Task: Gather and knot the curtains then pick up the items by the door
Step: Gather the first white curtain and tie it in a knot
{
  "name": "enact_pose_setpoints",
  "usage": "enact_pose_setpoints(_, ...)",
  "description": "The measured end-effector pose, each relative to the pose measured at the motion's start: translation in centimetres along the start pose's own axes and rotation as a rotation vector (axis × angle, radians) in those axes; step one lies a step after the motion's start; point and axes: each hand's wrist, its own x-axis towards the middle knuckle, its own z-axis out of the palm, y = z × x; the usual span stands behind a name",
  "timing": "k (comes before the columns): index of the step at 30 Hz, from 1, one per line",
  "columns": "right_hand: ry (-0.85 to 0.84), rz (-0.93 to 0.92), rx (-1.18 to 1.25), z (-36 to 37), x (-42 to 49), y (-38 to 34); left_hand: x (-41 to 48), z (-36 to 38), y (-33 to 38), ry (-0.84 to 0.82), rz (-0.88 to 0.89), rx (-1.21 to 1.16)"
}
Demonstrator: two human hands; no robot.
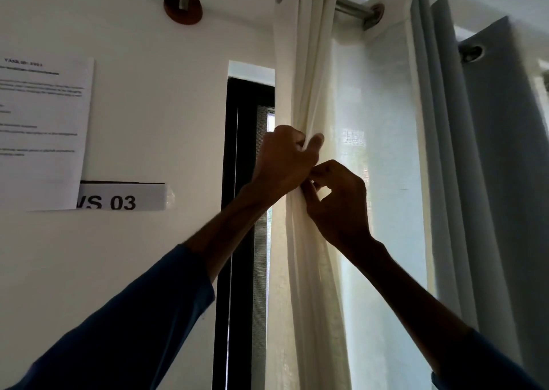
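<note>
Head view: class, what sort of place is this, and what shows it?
Probably an indoor room, perhaps set up as a numbered workstation. Clues: the cream curtain and grey curtain hanging from a metal rod, plus a printed sheet and a "WS 03" label on the wall.

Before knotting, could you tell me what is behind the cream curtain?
A bright window glows through the cream curtain; a dark frame shows at its left. Fabric hides everything outside.
</note>
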Motion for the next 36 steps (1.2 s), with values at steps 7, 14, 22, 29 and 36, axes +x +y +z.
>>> enact_pose_setpoints(7,-0.01,0.054,0.036,-2.6,0.2,1.8,-0.4,1.0,-0.6,0.037,0.052,0.17)
enact_pose_setpoints(14,0.113,0.425,-0.499,-5.9,2.6,8.3,-1.1,1.0,-1.2,0.053,0.068,0.257)
enact_pose_setpoints(22,0.126,0.335,-0.496,-6.2,1.9,11.0,-1.2,0.7,-1.8,0.031,0.103,0.297)
enact_pose_setpoints(29,0.116,0.176,-0.391,-4.5,1.9,9.1,-1.2,0.8,-2.4,0.047,0.126,0.293)
enact_pose_setpoints(36,0.071,0.025,-0.162,0.8,4.6,2.3,-1.2,0.8,-3.7,0.054,0.153,0.297)
